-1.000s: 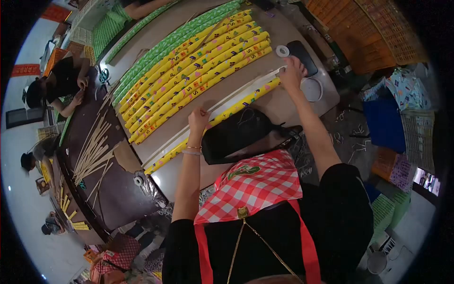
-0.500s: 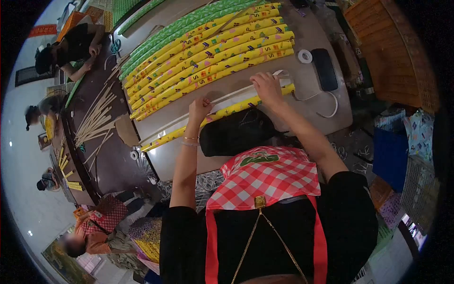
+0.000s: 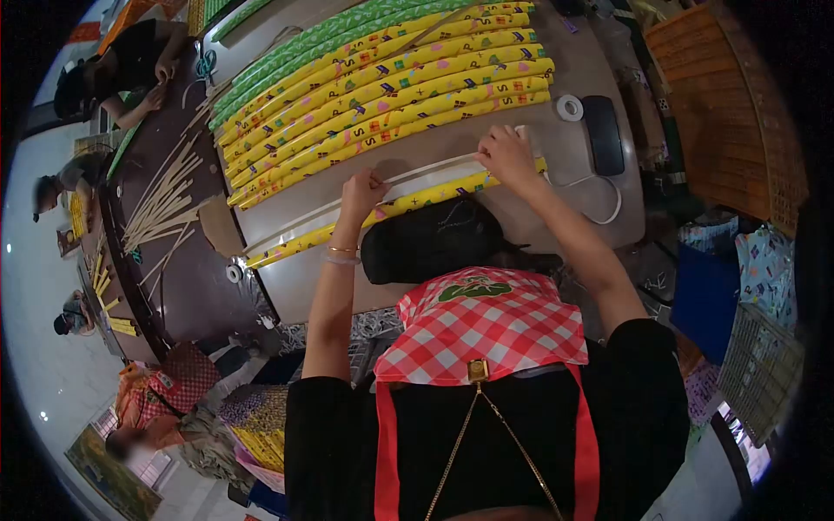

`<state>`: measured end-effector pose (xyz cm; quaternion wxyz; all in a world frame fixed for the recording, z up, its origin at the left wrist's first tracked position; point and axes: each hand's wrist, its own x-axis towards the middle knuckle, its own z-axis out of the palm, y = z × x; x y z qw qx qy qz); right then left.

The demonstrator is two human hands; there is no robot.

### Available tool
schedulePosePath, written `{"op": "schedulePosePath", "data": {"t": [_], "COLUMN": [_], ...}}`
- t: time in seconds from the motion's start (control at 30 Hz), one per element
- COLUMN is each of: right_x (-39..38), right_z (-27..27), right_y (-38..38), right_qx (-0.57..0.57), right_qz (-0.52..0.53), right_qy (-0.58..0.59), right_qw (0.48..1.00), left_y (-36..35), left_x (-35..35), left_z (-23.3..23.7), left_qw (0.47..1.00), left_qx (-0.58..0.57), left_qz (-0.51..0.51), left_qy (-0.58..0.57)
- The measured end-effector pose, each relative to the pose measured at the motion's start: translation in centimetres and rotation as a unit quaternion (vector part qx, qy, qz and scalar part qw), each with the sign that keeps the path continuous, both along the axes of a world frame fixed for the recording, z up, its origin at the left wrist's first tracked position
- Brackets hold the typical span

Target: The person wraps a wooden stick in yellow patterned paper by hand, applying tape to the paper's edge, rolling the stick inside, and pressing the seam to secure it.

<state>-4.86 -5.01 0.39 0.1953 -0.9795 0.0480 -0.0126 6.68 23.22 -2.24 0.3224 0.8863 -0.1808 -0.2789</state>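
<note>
A narrow pale strip [image 3: 430, 168] runs between my two hands, along the white edge of a partly rolled yellow printed sheet [image 3: 426, 201]. My left hand [image 3: 363, 193] has its fingers closed on the strip near the middle of the sheet. Toward the sheet's right end, my right hand [image 3: 506, 156] pinches the same strip. Just below the sheet, nearest me, lies a black pouch [image 3: 430, 240]. Several finished-looking yellow rolls [image 3: 391, 104] lie side by side above my hands, with green rolls [image 3: 321, 52] beyond them.
A tape roll [image 3: 570, 108] and a black phone-like object [image 3: 603, 135] lie at the right. A white band [image 3: 618, 204] curls near the table edge. Loose pale strips [image 3: 165, 195] cover part of the dark table at left. Other people [image 3: 130, 74] are at the far left.
My right hand has moved slightly up and right along the strip. The view has shifted a little; both hands still hold the strip.
</note>
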Motion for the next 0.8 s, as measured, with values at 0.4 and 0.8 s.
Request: {"op": "schedulePosePath", "data": {"t": [0.4, 0.8], "right_x": [0.9, 1.0], "right_z": [-0.1, -2.1], "right_y": [2.1, 1.9], "right_qx": [-0.152, -0.207], "right_qz": [-0.031, -0.038], "right_qy": [0.016, 0.065], "right_qw": [0.988, 0.975], "left_y": [-0.1, -0.2], "left_x": [-0.1, 0.2], "left_z": [0.3, 0.0], "left_qw": [0.999, 1.0], "left_qx": [-0.049, -0.022], "left_qz": [0.01, -0.016], "left_qy": [0.02, -0.002]}}
